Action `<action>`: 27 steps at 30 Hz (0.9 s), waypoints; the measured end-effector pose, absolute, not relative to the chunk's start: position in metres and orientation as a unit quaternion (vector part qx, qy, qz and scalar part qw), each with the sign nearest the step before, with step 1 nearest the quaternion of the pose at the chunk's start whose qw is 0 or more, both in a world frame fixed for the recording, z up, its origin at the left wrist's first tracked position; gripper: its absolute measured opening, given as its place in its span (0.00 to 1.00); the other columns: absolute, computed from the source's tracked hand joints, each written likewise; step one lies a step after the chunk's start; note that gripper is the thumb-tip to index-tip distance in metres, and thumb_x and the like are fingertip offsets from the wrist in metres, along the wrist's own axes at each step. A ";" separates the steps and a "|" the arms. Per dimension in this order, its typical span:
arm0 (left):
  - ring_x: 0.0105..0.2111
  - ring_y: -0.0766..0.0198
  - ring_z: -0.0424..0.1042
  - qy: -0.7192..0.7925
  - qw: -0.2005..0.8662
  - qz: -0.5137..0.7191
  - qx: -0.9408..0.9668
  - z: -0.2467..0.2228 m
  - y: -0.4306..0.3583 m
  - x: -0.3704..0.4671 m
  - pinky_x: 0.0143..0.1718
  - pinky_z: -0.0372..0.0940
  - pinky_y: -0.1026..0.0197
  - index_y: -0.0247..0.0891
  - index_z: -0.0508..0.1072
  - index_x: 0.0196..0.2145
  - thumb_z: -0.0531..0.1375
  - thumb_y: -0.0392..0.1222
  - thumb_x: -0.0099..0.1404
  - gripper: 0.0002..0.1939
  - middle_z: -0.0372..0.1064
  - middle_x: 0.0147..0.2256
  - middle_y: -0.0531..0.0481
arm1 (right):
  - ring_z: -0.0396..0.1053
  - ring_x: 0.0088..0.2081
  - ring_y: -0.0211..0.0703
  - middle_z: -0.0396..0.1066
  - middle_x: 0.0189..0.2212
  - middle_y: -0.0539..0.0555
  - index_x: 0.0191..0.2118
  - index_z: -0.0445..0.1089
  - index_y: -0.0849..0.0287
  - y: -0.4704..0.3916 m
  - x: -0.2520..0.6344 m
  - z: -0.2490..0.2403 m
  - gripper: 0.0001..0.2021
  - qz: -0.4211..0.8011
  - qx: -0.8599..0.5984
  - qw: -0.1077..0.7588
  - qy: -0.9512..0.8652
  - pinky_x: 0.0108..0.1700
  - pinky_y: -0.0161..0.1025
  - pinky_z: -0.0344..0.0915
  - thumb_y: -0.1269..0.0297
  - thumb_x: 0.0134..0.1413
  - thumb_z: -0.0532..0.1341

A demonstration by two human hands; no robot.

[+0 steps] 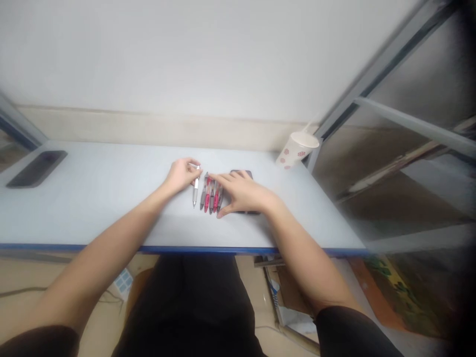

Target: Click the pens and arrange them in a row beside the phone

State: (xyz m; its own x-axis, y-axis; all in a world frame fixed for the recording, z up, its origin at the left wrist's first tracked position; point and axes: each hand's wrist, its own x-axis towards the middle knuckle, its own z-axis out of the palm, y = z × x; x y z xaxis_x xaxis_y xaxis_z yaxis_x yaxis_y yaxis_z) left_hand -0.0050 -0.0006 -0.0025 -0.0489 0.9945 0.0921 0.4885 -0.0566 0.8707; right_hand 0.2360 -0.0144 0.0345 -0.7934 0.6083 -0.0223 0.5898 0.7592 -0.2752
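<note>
On the pale tabletop (111, 198), several pens (211, 198) with grey and red grips lie side by side in a row. My left hand (181, 174) pinches a white pen (196, 191) with a grey grip near its top end, just left of that row. My right hand (241, 191) spans the right side of the row, thumb at the tips and fingers stretched towards the far ends. Its thumb and fingers are apart, and whether they touch the outermost pen I cannot tell. Under this hand lies a dark flat object (238, 173), mostly covered.
A dark phone (37, 168) lies at the table's left end. At the back right stands a paper cup (293, 151) with red prints and something thin sticking out. A wall (167, 64) rises behind the table, and a metal-framed partition (372, 104) borders the right.
</note>
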 end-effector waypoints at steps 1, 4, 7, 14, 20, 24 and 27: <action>0.23 0.62 0.76 0.606 0.319 0.392 0.615 -0.003 -0.001 -0.005 0.34 0.70 0.61 0.34 0.77 0.46 0.66 0.39 0.63 0.13 0.79 0.27 0.50 | 0.62 0.65 0.74 0.65 0.68 0.65 0.78 0.51 0.52 -0.014 0.235 0.034 0.58 0.135 -0.315 0.036 -0.939 0.69 0.66 0.50 0.40 0.47 0.75; 0.23 0.61 0.76 0.605 0.322 0.381 0.621 -0.004 -0.002 -0.005 0.35 0.71 0.60 0.34 0.77 0.45 0.66 0.40 0.63 0.13 0.79 0.28 0.50 | 0.65 0.63 0.72 0.66 0.67 0.65 0.79 0.47 0.52 -0.013 0.235 0.032 0.58 0.154 -0.307 0.048 -0.938 0.67 0.64 0.56 0.42 0.48 0.74; 0.25 0.61 0.77 0.607 0.309 0.376 0.628 -0.006 -0.002 -0.004 0.38 0.71 0.59 0.34 0.78 0.46 0.66 0.41 0.64 0.13 0.79 0.30 0.49 | 0.65 0.63 0.70 0.66 0.67 0.67 0.80 0.39 0.58 -0.012 0.236 0.031 0.62 0.203 -0.308 0.052 -0.928 0.63 0.61 0.64 0.47 0.49 0.75; 0.38 0.56 0.77 0.611 0.194 0.330 0.694 -0.008 -0.002 -0.003 0.49 0.69 0.55 0.35 0.77 0.52 0.64 0.41 0.66 0.17 0.79 0.39 0.46 | 0.61 0.68 0.65 0.55 0.73 0.64 0.81 0.36 0.50 -0.015 0.230 0.028 0.56 0.270 -0.263 0.077 -0.923 0.65 0.60 0.66 0.58 0.55 0.71; 0.43 0.53 0.76 0.609 0.142 0.312 0.715 -0.007 -0.004 -0.009 0.48 0.69 0.54 0.38 0.80 0.48 0.61 0.43 0.69 0.13 0.76 0.42 0.41 | 0.50 0.76 0.61 0.48 0.77 0.62 0.80 0.42 0.51 -0.022 0.219 0.030 0.48 0.269 -0.220 0.077 -0.935 0.72 0.57 0.59 0.63 0.59 0.67; 0.34 0.55 0.75 0.596 0.185 0.296 0.723 -0.003 -0.006 -0.010 0.40 0.68 0.56 0.37 0.80 0.47 0.61 0.43 0.68 0.14 0.76 0.34 0.45 | 0.50 0.76 0.60 0.47 0.77 0.61 0.79 0.46 0.50 -0.025 0.218 0.033 0.46 0.270 -0.215 0.089 -0.934 0.73 0.57 0.57 0.64 0.59 0.66; 0.31 0.56 0.74 0.588 0.186 0.290 0.732 0.001 -0.008 -0.008 0.36 0.66 0.57 0.37 0.80 0.45 0.61 0.41 0.66 0.13 0.74 0.29 0.48 | 0.54 0.74 0.59 0.53 0.75 0.61 0.78 0.50 0.50 -0.024 0.222 0.036 0.43 0.269 -0.200 0.122 -0.934 0.73 0.58 0.58 0.63 0.60 0.65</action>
State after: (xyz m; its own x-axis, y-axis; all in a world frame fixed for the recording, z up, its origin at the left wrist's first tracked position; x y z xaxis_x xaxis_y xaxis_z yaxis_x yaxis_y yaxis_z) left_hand -0.0085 -0.0079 0.0007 0.1402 0.9684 0.2063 0.7523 -0.2396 0.6137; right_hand 0.2216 -0.0243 0.0356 -0.8900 0.4396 0.1210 0.3079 0.7752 -0.5516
